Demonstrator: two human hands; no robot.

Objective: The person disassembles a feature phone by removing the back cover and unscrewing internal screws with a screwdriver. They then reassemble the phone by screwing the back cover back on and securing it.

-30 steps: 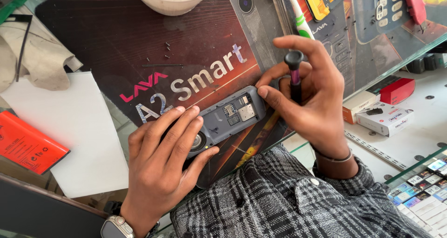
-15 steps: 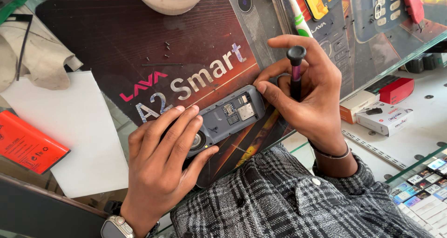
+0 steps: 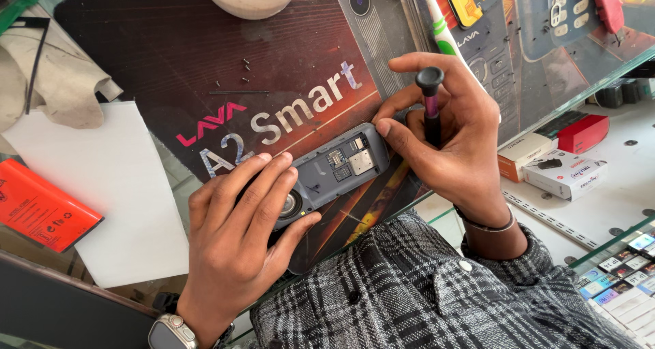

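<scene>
Red packet left; white, red boxes right.

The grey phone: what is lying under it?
The grey phone lies on a dark printed mat. The left hand covers its lower end, so that part is hidden.
</scene>
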